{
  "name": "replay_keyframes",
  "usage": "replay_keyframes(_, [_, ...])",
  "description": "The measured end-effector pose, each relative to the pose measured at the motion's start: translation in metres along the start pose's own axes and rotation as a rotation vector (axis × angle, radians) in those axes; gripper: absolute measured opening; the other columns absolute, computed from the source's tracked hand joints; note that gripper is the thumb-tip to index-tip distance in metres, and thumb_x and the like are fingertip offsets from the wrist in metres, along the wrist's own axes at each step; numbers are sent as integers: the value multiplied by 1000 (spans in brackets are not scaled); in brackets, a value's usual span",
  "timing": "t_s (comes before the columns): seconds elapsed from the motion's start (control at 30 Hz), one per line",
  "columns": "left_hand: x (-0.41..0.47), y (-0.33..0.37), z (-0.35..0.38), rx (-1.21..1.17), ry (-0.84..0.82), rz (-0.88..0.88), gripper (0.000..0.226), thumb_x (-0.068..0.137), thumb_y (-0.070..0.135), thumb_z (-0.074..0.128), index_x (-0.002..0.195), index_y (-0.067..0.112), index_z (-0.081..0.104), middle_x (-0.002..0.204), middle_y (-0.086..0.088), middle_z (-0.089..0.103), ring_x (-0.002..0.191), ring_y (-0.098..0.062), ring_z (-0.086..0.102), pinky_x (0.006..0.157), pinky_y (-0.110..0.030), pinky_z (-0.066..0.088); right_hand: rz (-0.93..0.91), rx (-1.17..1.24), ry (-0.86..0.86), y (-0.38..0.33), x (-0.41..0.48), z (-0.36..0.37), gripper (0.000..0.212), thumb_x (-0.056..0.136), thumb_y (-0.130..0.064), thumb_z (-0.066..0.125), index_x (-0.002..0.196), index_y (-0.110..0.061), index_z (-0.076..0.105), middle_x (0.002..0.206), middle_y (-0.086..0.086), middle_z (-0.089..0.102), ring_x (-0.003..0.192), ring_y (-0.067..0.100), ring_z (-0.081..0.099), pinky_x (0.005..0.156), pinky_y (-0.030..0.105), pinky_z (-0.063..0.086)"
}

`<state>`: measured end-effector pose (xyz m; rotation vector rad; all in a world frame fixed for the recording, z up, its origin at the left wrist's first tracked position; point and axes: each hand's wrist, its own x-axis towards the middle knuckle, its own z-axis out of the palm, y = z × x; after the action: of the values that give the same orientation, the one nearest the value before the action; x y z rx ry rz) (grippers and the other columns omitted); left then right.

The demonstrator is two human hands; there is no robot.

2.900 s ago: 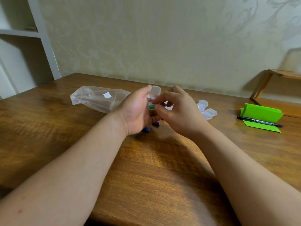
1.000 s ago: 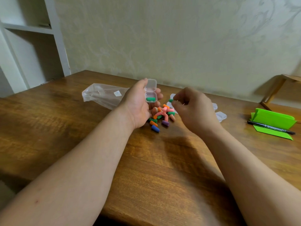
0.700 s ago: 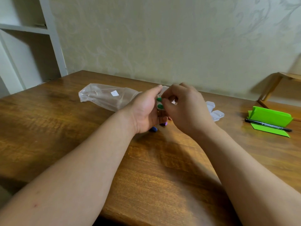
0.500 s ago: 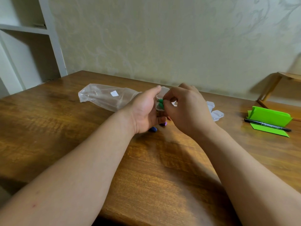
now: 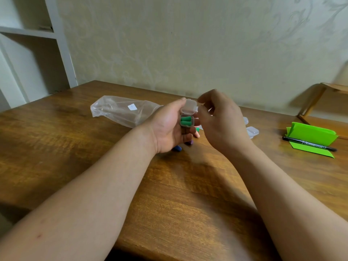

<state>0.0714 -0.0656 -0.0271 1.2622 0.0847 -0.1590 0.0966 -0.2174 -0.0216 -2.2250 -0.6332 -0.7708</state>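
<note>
The left hand (image 5: 168,129) grips the open case (image 5: 188,126), two green plugs (image 5: 186,121) inside, just right of the bag (image 5: 122,112). The right hand (image 5: 220,121) hovers at its lid (image 5: 189,106) with fingers curled. Whether they pinch it, I cannot tell.

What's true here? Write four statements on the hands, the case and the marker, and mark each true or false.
The left hand holds a clear case with its lid open. True.
The earplugs in the case are purple. False: they are green.
The right hand grips the black marker. False: it is raised beside the case's lid.
The marker lies on green paper. True.
</note>
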Motion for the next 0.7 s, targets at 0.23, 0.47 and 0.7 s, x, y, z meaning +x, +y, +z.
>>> replay_keyframes(0.23, [-2,2,-2,-42,-63,-8,74,111,64,34,147,6,61,88,-7,64,71,-19,58,66,-34,47,85,214,-182,-3,0,-4,29,109,-29,49,123,-22,73,115,-4,69,108,10,62,90,29,50])
replay_keyframes(0.47, [1,4,-8,-145,-103,-18,66,112,54,34,138,0,62,94,-10,62,77,-21,59,73,-35,50,-23,158,-257,-7,-9,-2,12,100,-38,69,108,-29,67,102,-15,70,90,2,65,73,27,50])
replay_keyframes(0.7, [0,-1,1,-114,-42,101,23,108,6,52,124,-2,67,90,-12,73,69,-18,70,59,-32,61,45,149,-226,4,-7,-1,37,92,-28,79,118,-26,52,114,-15,65,95,-23,56,73,9,48])
